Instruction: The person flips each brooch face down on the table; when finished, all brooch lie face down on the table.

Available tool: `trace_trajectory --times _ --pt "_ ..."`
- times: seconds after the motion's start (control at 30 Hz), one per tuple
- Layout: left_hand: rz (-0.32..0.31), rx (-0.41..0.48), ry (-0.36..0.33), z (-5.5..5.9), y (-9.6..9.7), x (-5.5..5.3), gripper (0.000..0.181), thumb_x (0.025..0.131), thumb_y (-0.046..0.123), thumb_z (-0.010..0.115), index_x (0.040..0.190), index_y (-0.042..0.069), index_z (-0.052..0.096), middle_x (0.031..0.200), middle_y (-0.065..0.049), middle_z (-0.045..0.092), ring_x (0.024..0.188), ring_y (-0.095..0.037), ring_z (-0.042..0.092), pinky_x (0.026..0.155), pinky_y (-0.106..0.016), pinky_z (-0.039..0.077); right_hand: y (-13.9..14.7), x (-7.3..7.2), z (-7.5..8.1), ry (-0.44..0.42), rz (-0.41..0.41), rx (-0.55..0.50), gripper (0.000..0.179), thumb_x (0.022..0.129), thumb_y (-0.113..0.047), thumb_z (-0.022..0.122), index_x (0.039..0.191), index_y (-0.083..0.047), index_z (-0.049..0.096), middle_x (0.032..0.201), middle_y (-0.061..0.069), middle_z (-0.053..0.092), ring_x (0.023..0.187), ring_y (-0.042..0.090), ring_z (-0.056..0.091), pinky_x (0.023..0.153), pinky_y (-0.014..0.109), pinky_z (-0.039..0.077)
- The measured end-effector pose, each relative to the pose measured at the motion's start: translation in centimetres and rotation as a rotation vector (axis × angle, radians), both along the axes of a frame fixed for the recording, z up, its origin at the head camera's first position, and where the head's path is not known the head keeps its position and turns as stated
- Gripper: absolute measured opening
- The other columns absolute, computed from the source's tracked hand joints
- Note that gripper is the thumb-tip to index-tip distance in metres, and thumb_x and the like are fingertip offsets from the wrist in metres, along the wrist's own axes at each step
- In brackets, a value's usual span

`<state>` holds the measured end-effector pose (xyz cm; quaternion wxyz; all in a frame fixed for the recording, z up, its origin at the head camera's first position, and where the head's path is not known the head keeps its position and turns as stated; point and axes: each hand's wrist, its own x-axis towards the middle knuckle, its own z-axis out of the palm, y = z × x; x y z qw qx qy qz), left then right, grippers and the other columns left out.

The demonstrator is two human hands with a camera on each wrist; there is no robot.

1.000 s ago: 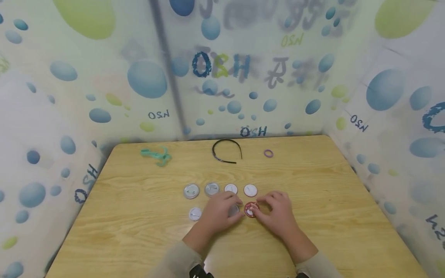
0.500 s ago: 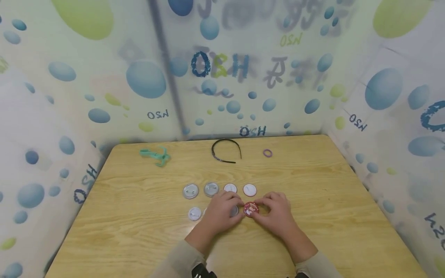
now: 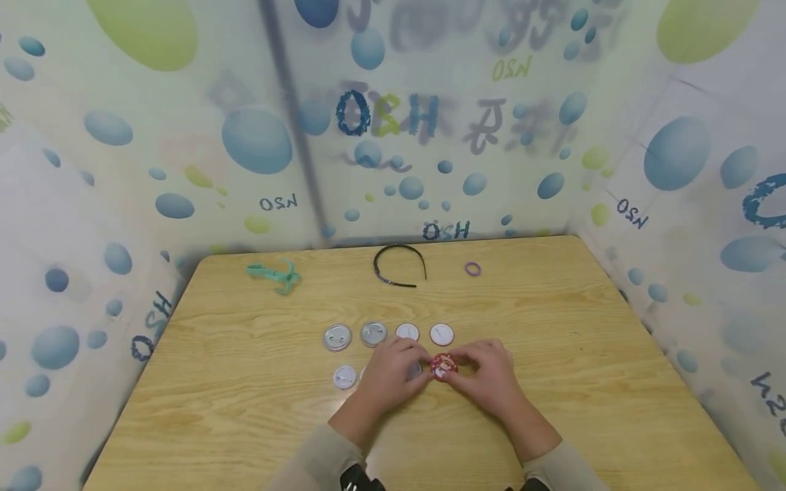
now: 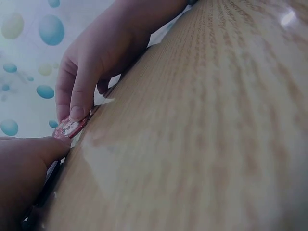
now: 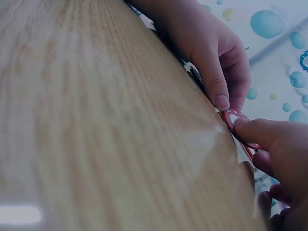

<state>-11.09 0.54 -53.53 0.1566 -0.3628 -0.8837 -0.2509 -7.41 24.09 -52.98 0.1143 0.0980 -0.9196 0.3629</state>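
Between my two hands is a red round pin badge [image 3: 443, 367] with a white-and-red picture, face up and tilted in the right wrist view. My right hand [image 3: 489, 372] pinches it from the right, thumb [image 5: 252, 129] over its face. From the left, my left hand [image 3: 393, 372] holds its edge between thumb and fingertips. Partly covered by the left hand, a silver-backed badge [image 3: 414, 370] lies beside it. A row of badges lies pin side up beyond the hands: two silver ones [image 3: 337, 337] and two white ones [image 3: 441, 334].
A small white badge [image 3: 344, 377] lies left of my left hand, with another mostly hidden. Farther back on the wooden table [image 3: 583, 409] are a teal claw hair clip [image 3: 274, 274], a black headband [image 3: 399, 266] and a purple hair tie [image 3: 472, 269]. Patterned walls [image 3: 393, 136] surround the table.
The red badge has shifted slightly away from the person and its face shows more fully. The right thumb has moved from its middle toward its lower edge. Left fingertips now meet its left edge.
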Motion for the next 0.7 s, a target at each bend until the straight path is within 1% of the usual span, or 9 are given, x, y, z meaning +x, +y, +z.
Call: trace_trajectory --times 0.07,0.2,0.27,0.37,0.53,0.6,0.7 --pt "0.002 0.016 0.003 -0.12 0.02 -0.02 0.019 0.090 0.036 0.086 0.102 0.024 0.079 0.107 0.008 0.075 0.099 -0.015 0.063 0.090 -0.037 0.052 -0.07 -0.02 -0.06 0.006 -0.005 -0.027 0.035 0.075 -0.035 0.098 0.104 -0.024 0.084 0.090 -0.019 0.073 0.098 0.014 0.055 0.090 0.046 0.035" --pt "-0.002 0.069 0.009 -0.25 0.08 -0.01 0.014 0.089 0.031 0.087 0.097 0.024 0.079 0.100 0.010 0.076 0.095 -0.014 0.063 0.088 -0.035 0.051 -0.18 -0.10 -0.22 0.056 -0.014 -0.057 0.032 0.073 -0.025 0.099 0.102 -0.022 0.084 0.087 -0.018 0.072 0.093 0.013 0.057 0.086 0.044 0.036" --pt "-0.008 0.094 0.014 -0.14 0.20 -0.04 0.013 0.088 0.029 0.088 0.095 0.023 0.079 0.097 0.010 0.076 0.092 -0.014 0.063 0.086 -0.035 0.051 -0.13 -0.15 -0.17 0.081 -0.013 -0.059 0.030 0.073 -0.023 0.099 0.100 -0.022 0.085 0.087 -0.017 0.073 0.093 0.013 0.058 0.086 0.043 0.036" --pt "-0.015 0.112 0.020 -0.07 0.27 -0.04 0.013 0.087 0.027 0.089 0.093 0.022 0.079 0.095 0.010 0.076 0.090 -0.014 0.064 0.083 -0.035 0.052 -0.13 -0.17 -0.14 0.092 -0.012 -0.061 0.028 0.074 -0.025 0.099 0.098 -0.023 0.084 0.087 -0.019 0.074 0.092 0.012 0.058 0.085 0.041 0.037" --pt "-0.022 0.124 0.010 -0.26 0.37 -0.13 0.012 0.088 0.027 0.089 0.092 0.021 0.079 0.094 0.009 0.076 0.090 -0.013 0.065 0.084 -0.033 0.052 -0.13 -0.26 -0.26 0.133 -0.010 -0.098 0.026 0.074 -0.023 0.100 0.094 -0.022 0.084 0.087 -0.020 0.073 0.088 0.009 0.059 0.080 0.038 0.043" --pt "-0.027 0.138 0.011 -0.36 0.41 -0.19 0.012 0.088 0.026 0.089 0.092 0.021 0.079 0.094 0.009 0.076 0.091 -0.013 0.065 0.085 -0.033 0.053 -0.12 -0.32 -0.30 0.160 -0.006 -0.117 0.025 0.073 -0.020 0.100 0.092 -0.021 0.083 0.085 -0.019 0.073 0.086 0.009 0.060 0.077 0.036 0.046" --pt "-0.037 0.169 0.021 -0.47 0.44 -0.27 0.012 0.087 0.024 0.090 0.091 0.020 0.079 0.094 0.007 0.076 0.091 -0.014 0.065 0.084 -0.034 0.053 -0.12 -0.33 -0.28 0.178 -0.002 -0.139 0.024 0.073 -0.017 0.100 0.089 -0.020 0.082 0.084 -0.018 0.072 0.085 0.009 0.060 0.074 0.033 0.048"
